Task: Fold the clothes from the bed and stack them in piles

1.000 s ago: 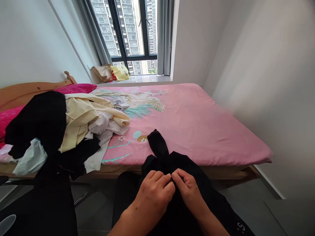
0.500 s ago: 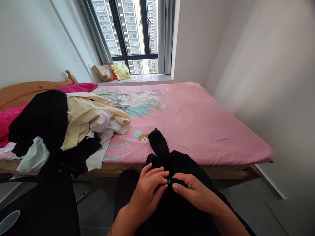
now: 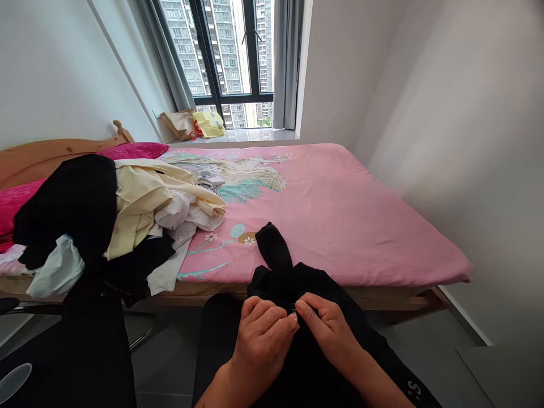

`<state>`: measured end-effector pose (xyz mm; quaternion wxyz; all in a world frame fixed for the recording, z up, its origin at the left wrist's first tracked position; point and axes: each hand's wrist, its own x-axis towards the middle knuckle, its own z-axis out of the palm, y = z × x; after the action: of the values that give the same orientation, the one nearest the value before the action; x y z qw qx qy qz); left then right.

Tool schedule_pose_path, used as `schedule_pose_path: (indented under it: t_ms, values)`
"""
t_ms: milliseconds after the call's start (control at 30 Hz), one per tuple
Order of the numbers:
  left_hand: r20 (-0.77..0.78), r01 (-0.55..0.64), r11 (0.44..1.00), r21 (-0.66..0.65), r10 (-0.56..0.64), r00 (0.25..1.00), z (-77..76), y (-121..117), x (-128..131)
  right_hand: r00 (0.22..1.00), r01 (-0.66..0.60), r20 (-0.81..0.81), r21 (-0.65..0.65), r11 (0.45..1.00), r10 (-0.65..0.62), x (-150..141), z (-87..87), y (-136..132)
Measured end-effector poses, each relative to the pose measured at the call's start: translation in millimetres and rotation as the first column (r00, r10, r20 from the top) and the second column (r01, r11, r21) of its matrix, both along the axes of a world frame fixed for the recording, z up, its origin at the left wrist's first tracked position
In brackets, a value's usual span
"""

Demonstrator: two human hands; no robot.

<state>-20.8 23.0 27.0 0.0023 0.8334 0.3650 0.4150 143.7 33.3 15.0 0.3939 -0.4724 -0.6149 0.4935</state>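
Observation:
A black garment [image 3: 314,277] lies across my lap, and one narrow end of it rests on the bed's edge. My left hand [image 3: 266,337] is closed, its thumb and curled fingers pinching the garment at the middle. Facing it, my right hand [image 3: 329,328] pinches the same spot between thumb and fingers. A tiny shiny metal piece [image 3: 294,309], perhaps part of a zipper, shows between the fingertips; its exact form is too small to make out. White lettering [image 3: 413,389] marks the garment near my right forearm.
A bed with a pink printed sheet [image 3: 340,215] stands ahead. On its left lies a heap of clothes: black, cream [image 3: 140,198] and white pieces. A black chair [image 3: 85,351] with a clear plastic lid-like thing [image 3: 15,381] is at lower left. Bags [image 3: 208,123] sit on the windowsill.
My left fingers have curled from spread to a closed pinch. My right hand has shifted slightly and tightened at the metal piece. White lettering has come into view at lower right.

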Motion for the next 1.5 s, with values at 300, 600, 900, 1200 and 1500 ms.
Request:
schedule_pose_path:
  t_ms: [300,600,900,1200,1500]
  values:
    - [0.032,0.105,0.979,0.174,-0.112,0.993,-20.2,-12.0,30.6,0.949,0.269,-0.151,-0.061,0.961,-0.276,41.3,13.4,56.1]
    - [0.097,0.248,0.961,0.121,-0.260,0.961,-6.9,4.0,9.7,0.948,-0.222,0.289,0.306,0.926,0.132,37.9,64.1,64.1]
    - [0.093,0.213,0.505,-0.837,-0.252,0.963,39.1,57.0,-7.4,0.977,-0.166,0.202,0.489,0.856,0.074,29.9,59.0,42.2]
    - [0.227,0.222,0.138,-0.965,0.021,0.974,10.2,71.3,-11.1,0.923,0.072,0.383,-0.213,0.974,0.016,45.3,-25.7,-40.3]
    - [0.298,0.192,0.590,-0.785,0.087,0.951,144.5,90.1,14.5,0.972,0.112,-0.194,-0.109,0.988,-0.132,31.2,38.6,-16.0]
